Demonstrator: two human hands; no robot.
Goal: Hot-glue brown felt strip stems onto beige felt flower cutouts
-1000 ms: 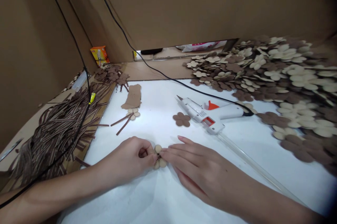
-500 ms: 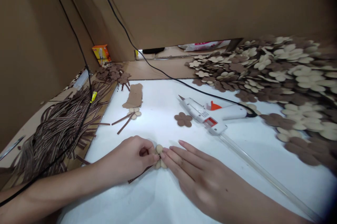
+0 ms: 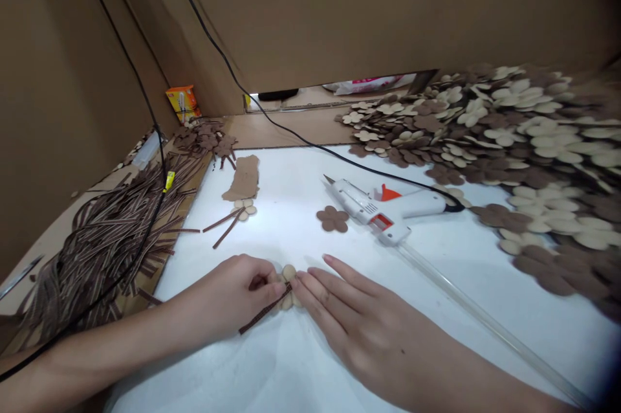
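A small beige flower cutout [image 3: 289, 270] lies on the white board between my hands, partly covered by my fingers. My left hand [image 3: 245, 290] pinches a dark brown stitched strip [image 3: 264, 317] with thumb and forefinger. One end of this strip rests on the flower's middle; the other slants down to the left. My right hand [image 3: 359, 316] lies stretched out flat, its fingertips touching the flower's right side. Farther back is a brown flower [image 3: 332, 219], beside a white glue gun [image 3: 366, 206] with a red trigger and a long clear glue stick.
Loose brown strips [image 3: 111, 225] are heaped at the left. A big pile of beige and brown flowers [image 3: 485, 128] fills the right. A torn cardboard piece [image 3: 244, 178] and a beige flower with strips [image 3: 245, 208] lie behind my left hand. A black cable [image 3: 291, 133] crosses the back.
My left hand has shifted slightly, and more of the brown strip now shows across the flower. My right hand stays against the flower. The whole view has moved a little.
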